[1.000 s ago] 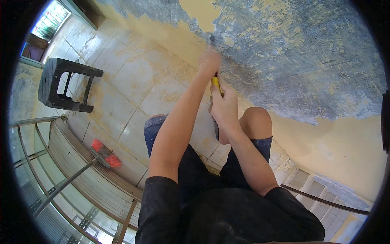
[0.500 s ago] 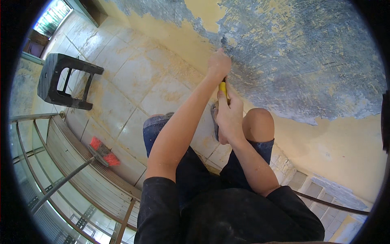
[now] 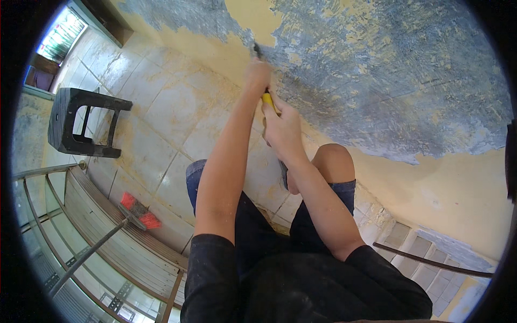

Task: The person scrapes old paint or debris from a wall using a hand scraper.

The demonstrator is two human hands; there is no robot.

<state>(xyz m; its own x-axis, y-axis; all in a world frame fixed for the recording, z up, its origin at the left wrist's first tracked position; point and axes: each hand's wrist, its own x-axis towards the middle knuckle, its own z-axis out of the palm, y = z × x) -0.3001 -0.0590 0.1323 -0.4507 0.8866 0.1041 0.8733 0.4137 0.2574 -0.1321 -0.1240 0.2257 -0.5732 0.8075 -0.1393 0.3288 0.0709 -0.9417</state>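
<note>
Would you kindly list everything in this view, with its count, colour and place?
Tool: one, yellow handle, in both hands; tip blurred
Wall: one, yellow with blue-grey patches, top to right
Floor: one, pale tiles, centre-left
Debris: scattered, yellowish, on floor
Stool: one, black, left
Broom: one, red bristles, lower left
Case: one, glass panels and brownish frame, lower left
Doorway: one, grey-green frame, upper left
Bar: one, dark, lower right
Panels: several, grey, lower right; kind unclear
Shirt: one, black, bottom
Shorts: one pair, dark blue, below centre
Left hand: one, bare, upper centre
Right hand: one, bare, below left hand
</note>
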